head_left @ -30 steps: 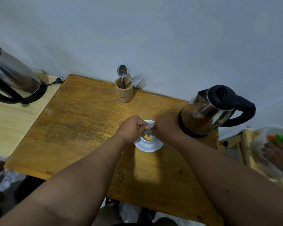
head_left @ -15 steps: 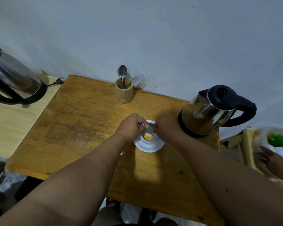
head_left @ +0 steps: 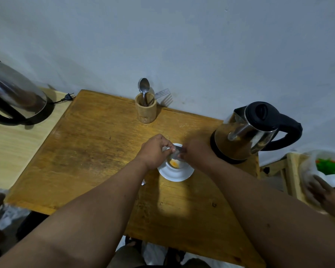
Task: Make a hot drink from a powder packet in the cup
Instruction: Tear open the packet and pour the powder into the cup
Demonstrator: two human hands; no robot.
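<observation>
Orange powder (head_left: 174,163) now shows wider in the cup (head_left: 175,164); your left hand (head_left: 155,151) and right hand (head_left: 196,151) pinch the packet (head_left: 176,151) (emptying, likely).

No readable text, label, brand or number anywhere in the head view. The packet (head_left: 176,151) pinched between the two hands is a small silvery blur; any print on it cannot be made out. The wooden cup holding cutlery (head_left: 145,109) carries a faint dark mark low on its front, possibly a stamp or just a knot, too small to read. Both kettles (head_left: 248,132) show bare metal and black plastic, no lettering legible.
</observation>
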